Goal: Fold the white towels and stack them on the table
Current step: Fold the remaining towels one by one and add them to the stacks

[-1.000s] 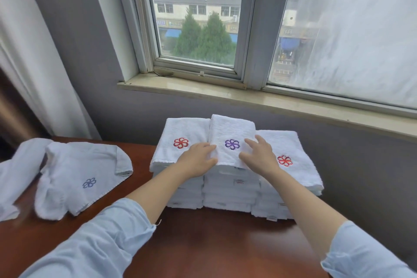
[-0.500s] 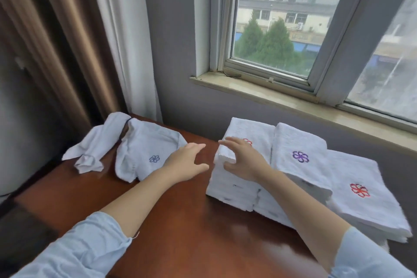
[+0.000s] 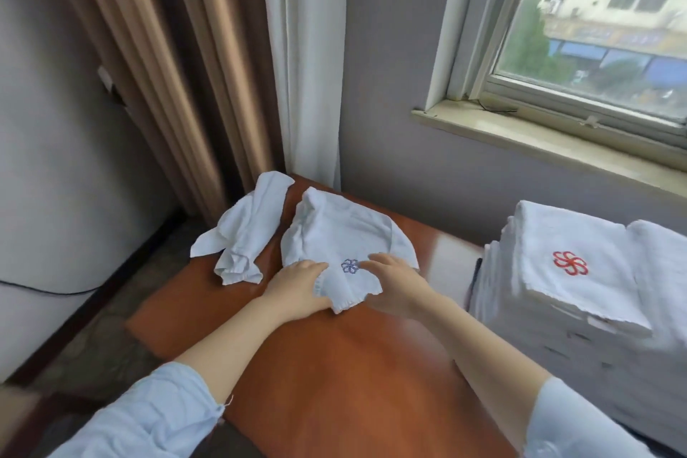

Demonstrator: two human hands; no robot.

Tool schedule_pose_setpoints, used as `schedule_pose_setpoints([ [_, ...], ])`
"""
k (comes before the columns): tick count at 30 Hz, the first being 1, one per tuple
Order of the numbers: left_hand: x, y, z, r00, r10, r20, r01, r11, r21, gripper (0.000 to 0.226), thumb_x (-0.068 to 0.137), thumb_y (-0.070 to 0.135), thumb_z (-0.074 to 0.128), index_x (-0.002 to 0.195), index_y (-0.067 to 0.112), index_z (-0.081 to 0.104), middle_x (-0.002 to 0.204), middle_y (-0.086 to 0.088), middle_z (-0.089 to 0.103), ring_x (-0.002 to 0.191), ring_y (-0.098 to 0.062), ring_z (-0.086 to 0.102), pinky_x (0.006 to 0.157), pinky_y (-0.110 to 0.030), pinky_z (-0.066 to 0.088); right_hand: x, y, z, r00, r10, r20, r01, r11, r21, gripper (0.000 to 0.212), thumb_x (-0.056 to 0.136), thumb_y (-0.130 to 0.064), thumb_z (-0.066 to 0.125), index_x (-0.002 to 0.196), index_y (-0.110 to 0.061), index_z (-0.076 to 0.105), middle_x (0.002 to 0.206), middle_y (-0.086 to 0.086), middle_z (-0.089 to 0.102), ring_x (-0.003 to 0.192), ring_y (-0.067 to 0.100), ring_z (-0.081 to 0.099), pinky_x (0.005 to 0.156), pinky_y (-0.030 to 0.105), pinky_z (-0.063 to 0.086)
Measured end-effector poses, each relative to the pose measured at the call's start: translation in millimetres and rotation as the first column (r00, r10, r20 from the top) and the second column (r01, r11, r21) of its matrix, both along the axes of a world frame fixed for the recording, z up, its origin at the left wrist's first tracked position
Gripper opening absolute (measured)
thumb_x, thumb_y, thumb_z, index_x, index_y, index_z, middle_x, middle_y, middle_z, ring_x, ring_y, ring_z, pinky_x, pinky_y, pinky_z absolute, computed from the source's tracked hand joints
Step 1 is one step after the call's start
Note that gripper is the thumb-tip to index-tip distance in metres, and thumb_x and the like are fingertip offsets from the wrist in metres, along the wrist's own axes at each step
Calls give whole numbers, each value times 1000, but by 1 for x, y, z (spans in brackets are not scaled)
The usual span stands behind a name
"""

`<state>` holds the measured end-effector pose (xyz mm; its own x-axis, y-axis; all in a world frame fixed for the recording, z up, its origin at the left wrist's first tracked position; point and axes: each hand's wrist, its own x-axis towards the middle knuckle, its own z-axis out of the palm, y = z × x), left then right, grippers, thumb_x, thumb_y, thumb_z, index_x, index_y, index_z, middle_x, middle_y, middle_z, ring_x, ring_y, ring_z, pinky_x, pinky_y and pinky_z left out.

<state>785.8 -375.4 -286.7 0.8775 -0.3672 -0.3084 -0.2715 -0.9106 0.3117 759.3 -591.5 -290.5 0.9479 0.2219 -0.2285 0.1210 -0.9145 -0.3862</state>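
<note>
Left hand (image 3: 297, 288): fingers curled into the near edge of the loose towel (image 3: 342, 230).
Right hand (image 3: 396, 283): fingers laid on the same towel, right of its blue flower emblem (image 3: 350, 266); cannot tell if it pinches.
Loose towel: far left on the counter (image 3: 334, 364).
Around: crumpled towel (image 3: 243, 238) just left; folded stack (image 3: 550, 301) well right, red flower emblem (image 3: 570, 262) on top.

Grey wall (image 3: 390, 145); daylit window (image 3: 594, 30) at 2 o'clock; brown curtain (image 3: 156, 67) at 11; reddish wooden table (image 3: 334, 364) at 6.
</note>
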Motion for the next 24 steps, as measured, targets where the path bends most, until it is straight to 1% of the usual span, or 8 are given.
schedule_pose_setpoints([
  [4,41,28,-24,999,-44,-31,45,999,14,78,88,46,62,154,27,27,160,3,26,146,-19,26,113,-35,29,38,35,-23,998,-20,-61,19,1000,-24,67,83,-30,63,147,-27,42,150,-1,39,142,22,31,114,35,27],
  [7,65,37,-42,994,-76,-78,77,997,8,78,87,43,62,155,26,26,161,3,24,146,-19,25,114,-36,30,60,53,-40,990,-46,-135,39,998,-50,70,85,-31,62,150,-26,38,154,-1,36,143,20,29,116,37,26],
  [11,96,41,-64,984,-140,-112,143,989,22,82,86,43,63,156,27,21,164,2,13,151,-18,9,118,-37,24,86,68,-56,974,-88,-208,75,995,-73,70,87,-31,60,152,-27,33,156,-1,33,144,21,28,117,38,26],
  [14,113,39,-81,978,-176,-113,181,982,44,86,85,45,64,156,29,18,165,1,6,152,-18,0,119,-41,24,99,73,-68,957,-102,-273,81,993,-88,72,88,-30,59,154,-27,30,158,-1,30,145,22,27,116,37,26],
  [17,126,37,-93,977,-180,-116,186,981,46,89,83,45,65,156,30,15,165,1,6,152,-18,2,118,-40,23,112,76,-77,939,-123,-321,100,991,-88,74,89,-29,60,154,-26,26,157,-1,29,143,22,30,112,38,33],
  [19,133,37,-100,974,-197,-113,204,978,53,90,83,44,66,156,29,15,164,1,11,151,-18,7,117,-38,24,119,79,-81,927,-141,-348,120,989,-82,74,89,-29,61,153,-24,26,156,0,30,141,24,33,107,38,39],
  [22,140,38,-108,971,-217,-99,222,974,40,87,82,41,67,154,27,21,159,3,20,148,-19,15,114,-35,30,124,81,-89,906,-176,-385,157,984,-82,70,86,-27,63,147,-20,29,149,3,36,132,26,40,97,38,45],
  [24,142,39,-113,970,-223,-100,226,974,22,83,81,39,68,152,26,27,155,5,24,146,-17,18,112,-33,32,124,82,-95,897,-188,-401,164,982,-95,67,84,-27,64,143,-19,32,143,2,38,129,26,40,93,37,45],
])
